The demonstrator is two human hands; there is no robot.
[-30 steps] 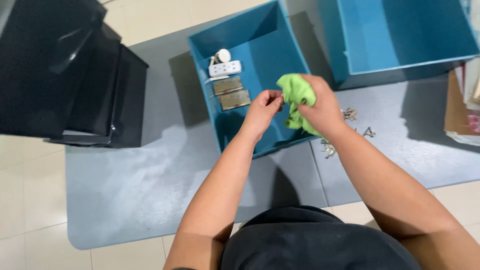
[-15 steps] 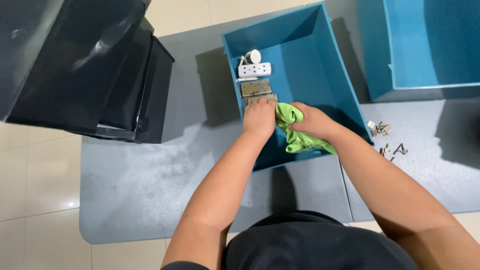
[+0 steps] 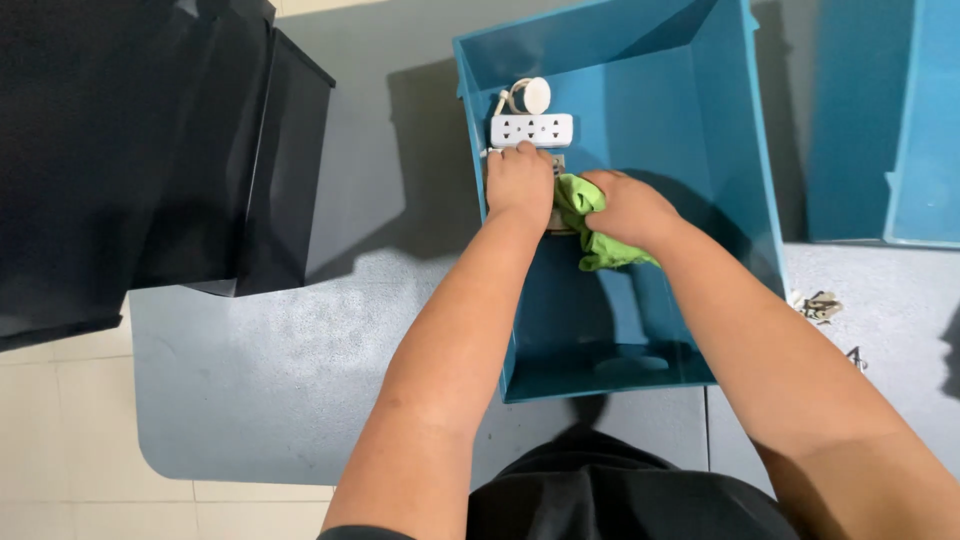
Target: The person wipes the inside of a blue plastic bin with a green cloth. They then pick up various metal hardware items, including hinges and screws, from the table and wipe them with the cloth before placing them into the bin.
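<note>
Green crumpled cloth (image 3: pixel 590 225) sits gripped in the right hand (image 3: pixel 628 208) inside the blue plastic bin (image 3: pixel 735 150); the left hand (image 3: pixel 519 183) presses flat beside the white power strip (image 3: pixel 531 129).

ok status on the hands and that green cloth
Left hand down in blue bin, on metal plates. Right hand grips green cloth. White power strip just beyond.

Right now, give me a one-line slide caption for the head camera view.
Both hands inside a blue bin: right hand holding a green cloth, left hand beside a white power strip.

Grey mat (image 3: pixel 300 380) over pale, seemingly tiled floor (image 3: pixel 60 440), black bin (image 3: pixel 130 150) left
</note>
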